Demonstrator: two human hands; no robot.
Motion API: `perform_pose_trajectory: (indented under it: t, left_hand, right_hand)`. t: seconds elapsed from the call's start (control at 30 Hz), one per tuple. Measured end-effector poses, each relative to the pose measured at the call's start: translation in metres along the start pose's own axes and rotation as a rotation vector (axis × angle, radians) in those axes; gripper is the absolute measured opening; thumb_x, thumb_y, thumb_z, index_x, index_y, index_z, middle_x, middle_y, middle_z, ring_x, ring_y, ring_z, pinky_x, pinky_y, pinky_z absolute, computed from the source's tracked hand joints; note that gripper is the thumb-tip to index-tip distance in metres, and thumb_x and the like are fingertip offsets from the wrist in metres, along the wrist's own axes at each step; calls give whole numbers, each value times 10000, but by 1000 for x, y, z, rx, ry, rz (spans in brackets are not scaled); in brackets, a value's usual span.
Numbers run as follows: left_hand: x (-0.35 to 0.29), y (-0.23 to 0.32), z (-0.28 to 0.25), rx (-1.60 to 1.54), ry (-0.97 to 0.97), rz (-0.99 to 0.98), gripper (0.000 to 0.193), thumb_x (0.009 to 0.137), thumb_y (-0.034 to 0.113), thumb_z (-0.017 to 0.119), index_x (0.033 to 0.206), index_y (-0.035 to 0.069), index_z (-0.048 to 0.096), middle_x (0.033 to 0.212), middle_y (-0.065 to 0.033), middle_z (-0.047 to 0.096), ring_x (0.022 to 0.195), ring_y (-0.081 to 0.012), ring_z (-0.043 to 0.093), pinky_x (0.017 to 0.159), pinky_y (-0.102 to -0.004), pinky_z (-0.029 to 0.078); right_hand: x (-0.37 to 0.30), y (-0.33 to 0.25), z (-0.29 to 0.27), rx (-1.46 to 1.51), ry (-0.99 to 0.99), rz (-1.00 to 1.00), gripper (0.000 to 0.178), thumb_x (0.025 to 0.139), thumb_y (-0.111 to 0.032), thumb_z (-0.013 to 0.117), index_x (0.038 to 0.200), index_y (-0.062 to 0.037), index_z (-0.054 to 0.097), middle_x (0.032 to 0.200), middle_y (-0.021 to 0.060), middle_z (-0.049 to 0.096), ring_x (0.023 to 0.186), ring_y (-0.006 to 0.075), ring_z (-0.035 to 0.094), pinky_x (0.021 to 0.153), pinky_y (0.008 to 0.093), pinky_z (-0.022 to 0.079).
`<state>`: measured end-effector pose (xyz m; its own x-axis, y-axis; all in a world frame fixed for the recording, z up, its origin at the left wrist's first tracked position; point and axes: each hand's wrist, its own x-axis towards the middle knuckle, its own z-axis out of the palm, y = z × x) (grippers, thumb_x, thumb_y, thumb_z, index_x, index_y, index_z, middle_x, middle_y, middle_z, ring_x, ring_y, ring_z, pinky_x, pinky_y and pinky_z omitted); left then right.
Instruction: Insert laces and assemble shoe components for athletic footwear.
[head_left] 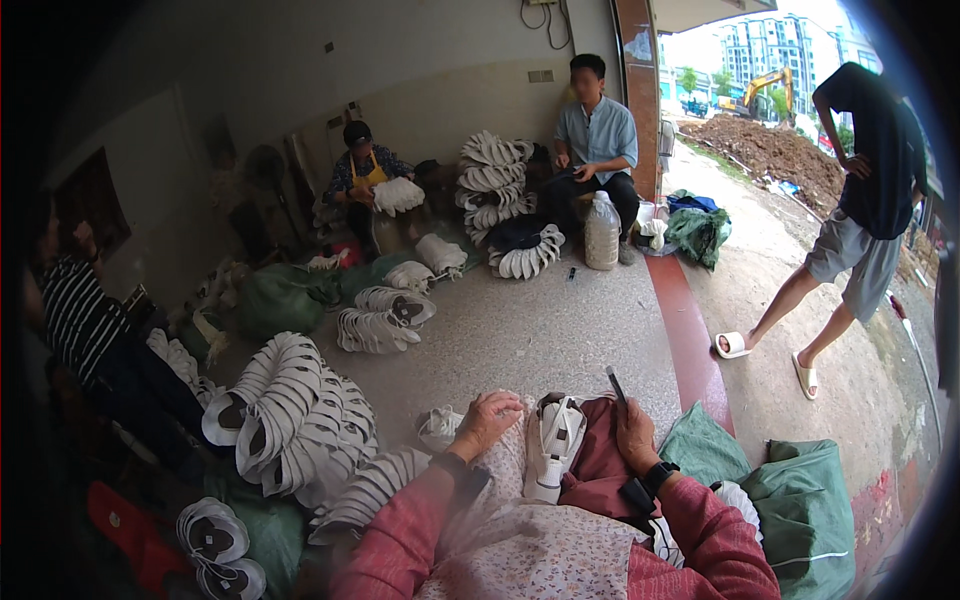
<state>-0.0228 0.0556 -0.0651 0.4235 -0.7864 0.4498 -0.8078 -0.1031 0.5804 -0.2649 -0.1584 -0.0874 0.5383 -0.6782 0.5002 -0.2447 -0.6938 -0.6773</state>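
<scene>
On my lap lies a white shoe upper with dark lining showing at its opening, between my two hands. My left hand is just left of it, fingers curled and pressed together; whatever they pinch, if anything, is too small to make out. To the right of the upper, my right hand is closed around a thin dark stick-like tool that points up and away. Maroon cloth lies under the upper, beside a floral apron. Another white upper sits beyond my left wrist.
Nested stacks of white uppers crowd the left floor. Green sacks stand at my right. Ahead, one seated person handles uppers; another sits near a large plastic jug. Someone stands outside at right.
</scene>
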Motion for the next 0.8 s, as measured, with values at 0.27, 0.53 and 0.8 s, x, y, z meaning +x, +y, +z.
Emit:
perform_pose_trajectory:
  t: [0.27,0.53,0.8]
  left_hand:
    - [-2,-4,-3,15,10,10,158,821,231,705,944,138,737,1107,-42,689,1101,-253,597,992,-362,454]
    - [-3,-8,0,-5,24,15,150,823,234,705,938,140,728,1110,-38,688,1109,-250,592,996,-361,450]
    - [-4,-11,2,-18,29,50,137,821,229,708,935,155,728,1107,-21,681,1092,-237,592,977,-356,457]
  right_hand:
    - [0,4,3,-41,-27,45,246,1002,-310,465,1017,-84,561,825,239,637,801,461,612,670,529,459]
    - [0,5,2,-30,-24,9,231,999,-302,472,1021,-86,550,810,239,631,775,467,607,656,539,448]
    - [0,6,4,-41,-22,-4,259,1002,-320,454,991,-78,546,802,245,626,758,472,600,648,548,440]
